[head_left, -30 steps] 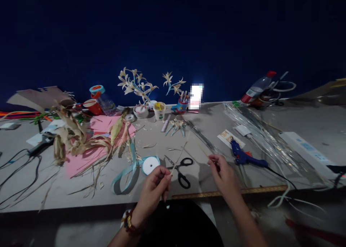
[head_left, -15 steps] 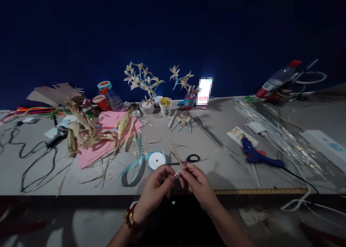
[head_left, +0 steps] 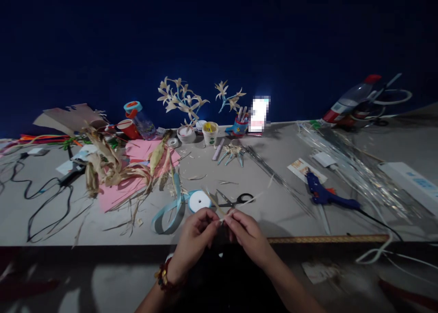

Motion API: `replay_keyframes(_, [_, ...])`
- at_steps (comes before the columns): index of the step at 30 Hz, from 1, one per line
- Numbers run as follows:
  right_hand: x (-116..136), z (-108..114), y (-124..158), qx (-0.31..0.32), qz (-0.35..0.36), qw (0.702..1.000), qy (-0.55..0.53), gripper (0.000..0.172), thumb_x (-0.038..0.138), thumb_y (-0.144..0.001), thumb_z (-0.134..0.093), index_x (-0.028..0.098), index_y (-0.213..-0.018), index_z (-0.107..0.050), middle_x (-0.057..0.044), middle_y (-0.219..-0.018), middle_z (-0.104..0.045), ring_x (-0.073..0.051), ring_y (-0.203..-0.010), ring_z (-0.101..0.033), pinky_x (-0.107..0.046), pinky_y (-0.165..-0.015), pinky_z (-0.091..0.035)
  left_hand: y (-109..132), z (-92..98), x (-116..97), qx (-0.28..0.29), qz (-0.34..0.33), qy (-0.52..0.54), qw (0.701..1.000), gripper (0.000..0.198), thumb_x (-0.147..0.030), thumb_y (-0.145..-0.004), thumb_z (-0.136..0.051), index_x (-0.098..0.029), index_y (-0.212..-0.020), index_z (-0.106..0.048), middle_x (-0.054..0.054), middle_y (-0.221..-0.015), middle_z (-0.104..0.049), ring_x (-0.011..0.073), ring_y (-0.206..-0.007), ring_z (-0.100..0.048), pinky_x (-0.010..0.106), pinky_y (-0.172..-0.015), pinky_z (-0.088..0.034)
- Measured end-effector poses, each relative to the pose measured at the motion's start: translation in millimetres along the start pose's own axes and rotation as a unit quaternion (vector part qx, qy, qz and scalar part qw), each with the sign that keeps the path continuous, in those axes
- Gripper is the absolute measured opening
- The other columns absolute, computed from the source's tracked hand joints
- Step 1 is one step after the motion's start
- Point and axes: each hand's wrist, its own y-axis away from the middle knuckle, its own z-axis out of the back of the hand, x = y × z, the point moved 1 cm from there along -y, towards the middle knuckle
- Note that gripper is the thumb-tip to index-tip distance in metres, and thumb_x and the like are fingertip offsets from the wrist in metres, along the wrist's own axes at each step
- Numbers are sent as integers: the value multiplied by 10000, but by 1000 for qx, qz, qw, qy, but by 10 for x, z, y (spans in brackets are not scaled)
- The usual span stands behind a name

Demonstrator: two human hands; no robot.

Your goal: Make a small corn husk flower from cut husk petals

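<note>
Close together above the table's front edge, both my hands are closed in pinches. My left hand [head_left: 197,235] and my right hand [head_left: 248,235] meet at a narrow pale strip of corn husk [head_left: 215,204], held between thumbs and fingers. One end of the strip points up to the left, and a thin pale strand [head_left: 257,195] reaches up to the right. Where they join is hidden by my fingers. Just beyond the hands lie black-handled scissors [head_left: 236,202] and a white spool [head_left: 199,201] of light blue ribbon [head_left: 178,209].
Dried corn husks [head_left: 114,169] lie on pink paper [head_left: 114,196] at left. Husk flowers [head_left: 179,96] stand at the back near a paper cup [head_left: 210,137]. Small wrapped blossoms [head_left: 234,154] and thin wires [head_left: 270,170] lie mid-table. At right is a blue glue gun [head_left: 328,199].
The husk strip has turned so its end leans left, and a thin strand now extends to the right from my right hand's fingers. Both hands have stayed nearly in place.
</note>
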Motion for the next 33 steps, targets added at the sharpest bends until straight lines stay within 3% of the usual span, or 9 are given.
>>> replay_keyframes(4, [-22,-39,9,20,35,998,42,403,542,-991,-488,219,-771,-585,-1,-757,-565,-166,-721,-519,-266,-666,-419,9,-2,14,7,-5,11,1000,304,-451,-861,-692,-166,-805,-602,-58,-588,-477,56,-457,-365,158,-412,-291])
replay_keyframes(10, [-46,-75,34,14,-4,1000,10,414,550,-969,-518,216,-731,-571,30,-636,-490,-139,-580,-478,-258,-556,-382,32,21,-1,7,-27,-9,1000,264,-413,-869,-686,-162,-812,-628,-30,-627,-534,71,-493,-433,164,-438,-352])
replay_keyframes(27, [32,-112,57,45,-16,998,-35,472,612,-922,-572,185,-726,-607,24,-667,-524,-116,-598,-494,-228,-554,-402,100,72,110,8,-88,-48,995,207,-345,-936,-624,-163,-837,-630,-12,-708,-563,91,-583,-465,188,-523,-383])
replay_keyframes(33, [33,-101,76,73,-127,980,-135,506,636,-834,-671,165,-661,-609,58,-500,-493,-55,-421,-368,-192,-407,-217,115,88,98,37,-78,-3,996,212,-342,-937,-630,-159,-831,-616,-11,-701,-565,84,-571,-472,182,-511,-380])
